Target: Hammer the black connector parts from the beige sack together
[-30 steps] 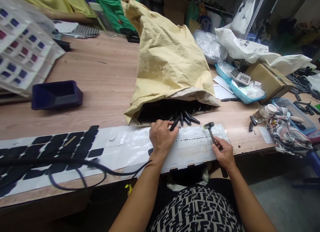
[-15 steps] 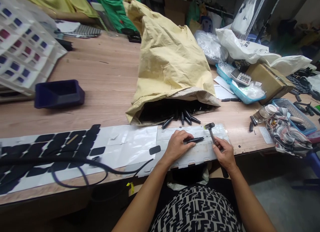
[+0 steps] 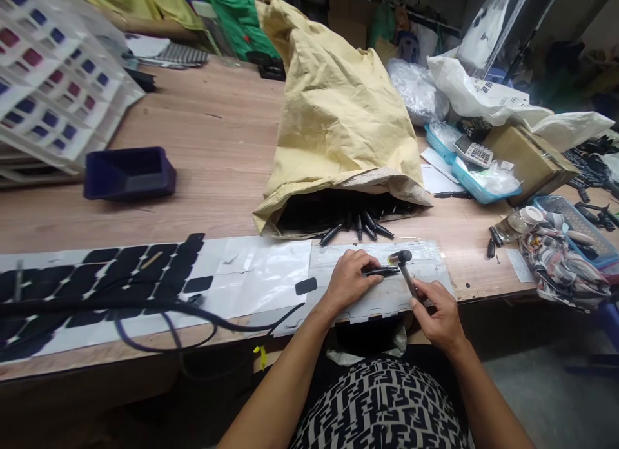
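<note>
My left hand (image 3: 352, 278) is closed around a slim black pen-like piece (image 3: 384, 271), which lies sideways low over a pale, worn board (image 3: 333, 262). In my right hand (image 3: 438, 313) is a small hammer (image 3: 407, 280), gripped by its handle. The hammer's head is at the right end of the black piece; whether the two touch I cannot tell. Beyond my hands, a large yellow sack (image 3: 343, 126) lies with its dark mouth facing me. Several black tubular pieces (image 3: 370, 224) spill from that mouth onto the table.
To the left are a dark blue bin (image 3: 129, 173), a white sheet with black rounded pads (image 3: 130, 268), and a black cable (image 3: 203, 312). Blue baskets (image 3: 488, 189), a calculator (image 3: 474, 151), a jar (image 3: 520, 222) and a bundled cloth (image 3: 561, 265) stand right. A person in yellow sits across.
The hammer's head has moved down and left to the black piece's right end. My left hand still holds that piece. The whole view has shifted slightly.
</note>
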The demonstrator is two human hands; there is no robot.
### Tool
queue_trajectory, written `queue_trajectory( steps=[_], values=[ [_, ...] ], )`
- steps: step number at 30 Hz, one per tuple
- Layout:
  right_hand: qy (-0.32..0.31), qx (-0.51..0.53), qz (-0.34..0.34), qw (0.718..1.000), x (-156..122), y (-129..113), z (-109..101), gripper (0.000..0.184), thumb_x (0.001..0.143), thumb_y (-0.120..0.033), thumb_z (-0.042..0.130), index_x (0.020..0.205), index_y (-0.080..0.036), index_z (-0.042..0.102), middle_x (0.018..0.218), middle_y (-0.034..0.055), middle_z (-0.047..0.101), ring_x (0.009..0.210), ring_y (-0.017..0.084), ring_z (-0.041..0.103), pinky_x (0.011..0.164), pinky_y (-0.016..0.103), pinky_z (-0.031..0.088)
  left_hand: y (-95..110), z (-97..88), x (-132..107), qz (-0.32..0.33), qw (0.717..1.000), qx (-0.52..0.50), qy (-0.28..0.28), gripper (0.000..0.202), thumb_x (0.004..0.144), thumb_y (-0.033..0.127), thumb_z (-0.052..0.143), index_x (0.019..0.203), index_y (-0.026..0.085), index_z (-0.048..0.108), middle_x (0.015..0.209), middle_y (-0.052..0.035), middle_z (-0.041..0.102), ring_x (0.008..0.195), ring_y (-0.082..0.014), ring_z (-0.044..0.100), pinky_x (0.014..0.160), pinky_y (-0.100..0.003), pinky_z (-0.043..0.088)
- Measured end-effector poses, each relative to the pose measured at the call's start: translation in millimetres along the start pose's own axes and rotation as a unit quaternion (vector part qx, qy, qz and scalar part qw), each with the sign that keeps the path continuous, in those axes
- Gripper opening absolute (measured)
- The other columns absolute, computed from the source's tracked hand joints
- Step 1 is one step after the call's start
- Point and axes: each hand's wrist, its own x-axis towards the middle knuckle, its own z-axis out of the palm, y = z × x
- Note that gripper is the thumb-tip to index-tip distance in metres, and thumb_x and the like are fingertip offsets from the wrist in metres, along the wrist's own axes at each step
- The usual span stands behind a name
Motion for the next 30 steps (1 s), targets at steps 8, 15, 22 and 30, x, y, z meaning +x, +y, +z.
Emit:
queue_trajectory(
  steps=[8,15,22,30],
  values=[
    [-0.042,-0.007,0.017,0.999,-4,1,5,0.035,0.088,-0.015,0.059,0.121,-0.019,0.068,0.081,0.0037,0.068,0.075,0.018,0.059,0.069,0.033,0.053,5,-0.6,4,-0.039,0.999,-0.018,-0.009,0.016,0.070,0.021,0.078,0.084,0.025,0.071,0.091,0.0006,0.069,0.097,-0.0231,0.054,0.089,-0.038,0.041],
    [-0.038,0.020,0.024,0.999,-1,-6,10,0.035,0.088,-0.015,0.058,0.122,-0.018,0.067,0.085,0.0048,0.068,0.077,0.019,0.059,0.071,0.032,0.052,6,-2.9,5,-0.034,0.999,-0.003,-0.021,0.015,0.071,0.020,0.077,0.082,0.024,0.068,0.090,0.0003,0.068,0.095,-0.0230,0.053,0.086,-0.037,0.041],
    [-0.072,-0.007,0.028,0.997,4,-9,17,0.034,0.086,-0.016,0.059,0.118,-0.018,0.071,0.080,0.0043,0.068,0.075,0.019,0.059,0.070,0.033,0.052,10,-4.8,2,-0.058,0.998,-0.023,-0.005,0.033,0.070,0.018,0.073,0.100,0.025,0.060,0.088,0.0014,0.065,0.093,-0.0219,0.053,0.083,-0.035,0.042],
    [0.027,0.018,0.125,0.992,8,31,7,0.033,0.087,-0.027,0.062,0.119,-0.019,0.071,0.086,0.0035,0.064,0.078,0.018,0.061,0.076,0.033,0.053,6,-4.8,3,-0.018,0.999,-0.002,-0.029,0.021,0.076,0.024,0.074,0.096,0.026,0.071,0.091,-0.0015,0.066,0.099,-0.0244,0.052,0.092,-0.040,0.042]
  ],
)
